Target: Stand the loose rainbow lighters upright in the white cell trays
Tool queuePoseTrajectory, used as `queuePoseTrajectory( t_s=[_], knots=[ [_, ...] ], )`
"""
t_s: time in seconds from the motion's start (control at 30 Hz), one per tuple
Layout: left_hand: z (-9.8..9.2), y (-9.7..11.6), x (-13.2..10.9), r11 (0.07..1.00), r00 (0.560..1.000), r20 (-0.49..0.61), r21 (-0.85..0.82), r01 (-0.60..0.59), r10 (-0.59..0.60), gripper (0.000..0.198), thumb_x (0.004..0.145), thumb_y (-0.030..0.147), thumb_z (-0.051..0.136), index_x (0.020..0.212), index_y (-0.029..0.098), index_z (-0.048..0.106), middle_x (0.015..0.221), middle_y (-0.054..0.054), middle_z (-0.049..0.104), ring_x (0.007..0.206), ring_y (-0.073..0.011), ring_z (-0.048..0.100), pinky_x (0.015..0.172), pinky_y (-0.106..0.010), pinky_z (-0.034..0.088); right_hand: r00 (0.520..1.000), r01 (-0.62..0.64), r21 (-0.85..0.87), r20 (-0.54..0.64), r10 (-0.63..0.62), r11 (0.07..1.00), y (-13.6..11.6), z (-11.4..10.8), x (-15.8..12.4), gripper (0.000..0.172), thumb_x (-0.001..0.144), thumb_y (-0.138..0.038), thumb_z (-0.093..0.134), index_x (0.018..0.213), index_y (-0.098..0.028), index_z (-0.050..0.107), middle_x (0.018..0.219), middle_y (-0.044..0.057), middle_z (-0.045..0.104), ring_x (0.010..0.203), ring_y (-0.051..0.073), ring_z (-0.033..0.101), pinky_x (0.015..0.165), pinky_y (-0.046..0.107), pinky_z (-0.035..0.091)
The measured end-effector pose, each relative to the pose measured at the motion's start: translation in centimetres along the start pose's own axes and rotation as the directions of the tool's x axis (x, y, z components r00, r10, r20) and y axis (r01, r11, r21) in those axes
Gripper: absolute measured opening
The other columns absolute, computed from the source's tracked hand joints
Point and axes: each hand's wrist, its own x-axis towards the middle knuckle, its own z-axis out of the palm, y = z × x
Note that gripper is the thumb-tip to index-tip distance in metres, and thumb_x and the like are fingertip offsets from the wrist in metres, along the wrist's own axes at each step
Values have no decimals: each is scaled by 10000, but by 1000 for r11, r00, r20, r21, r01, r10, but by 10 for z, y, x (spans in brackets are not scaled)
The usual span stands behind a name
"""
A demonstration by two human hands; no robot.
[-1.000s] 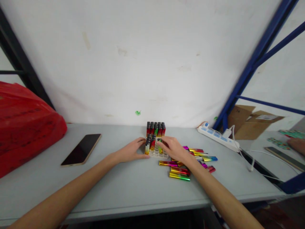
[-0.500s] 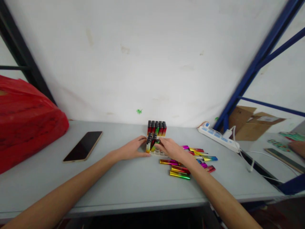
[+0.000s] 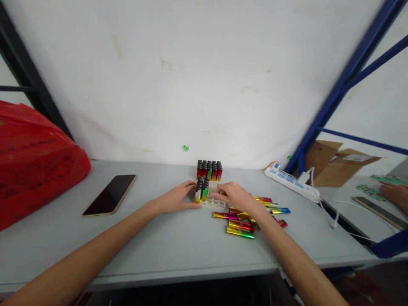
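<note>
A white tray with round holes lies mid-table and holds several upright colourful lighters in its left part. My left hand cups the tray's left side, fingers curled against it. My right hand hovers over the tray's right part with its fingers loosely spread and nothing visible in them. Loose metallic lighters lie scattered on the table under and right of my right wrist. Behind the tray, a full block of upright lighters stands near the wall.
A phone lies face up at left, beside a big red plastic bag. A white power strip with cables runs at right by the blue rack post. Another person's hand shows at the far right edge.
My right hand set a green-yellow lighter upright in the tray, let it go and drew back a little to the right. The left hand stayed on the tray.
</note>
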Motion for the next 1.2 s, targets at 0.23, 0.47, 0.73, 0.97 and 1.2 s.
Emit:
queuePoseTrajectory(
  t_s=[0.23,0.47,0.73,0.97,1.2],
  knots=[
    [-2,3,0,999,999,32,21,39,-40,767,894,677,762,1454,175,611,1539,-153,588,1425,-353,574,1240,-423,441,980,-179,227,128,152,957,74,-38,-39,336,974,-499,708,1025,-182,804,928,92,813,849,242,739,786,331,547],
    [-1,0,0,1000,1000,8,13,24,-24,748,883,672,773,1438,190,634,1524,-146,606,1417,-354,587,1230,-426,459,964,-256,147,116,240,955,97,-44,-46,293,882,-396,786,1094,-202,844,1126,114,818,1056,289,749,958,385,565],
    [-3,4,0,999,999,20,11,44,-44,738,885,671,771,1433,194,638,1538,-143,600,1418,-359,591,1223,-426,471,973,-214,182,122,194,960,99,-33,-41,269,938,-431,717,1027,-197,815,1045,105,819,965,273,735,898,372,551],
    [-2,2,0,1000,1000,6,8,30,-30,753,882,685,768,1439,197,633,1534,-146,606,1415,-361,593,1227,-436,468,970,-136,301,-152,188,944,82,-23,-26,478,1024,-572,566,1172,-167,771,878,67,778,713,191,636,728,320,495],
    [-2,0,0,1000,1000,2,12,16,-16,743,886,700,758,1430,209,635,1513,-144,619,1397,-359,602,1214,-446,479,900,-79,743,-234,369,665,67,-2,-4,640,825,-818,696,853,-178,696,759,30,674,715,174,596,715,326,548]
  ],
)
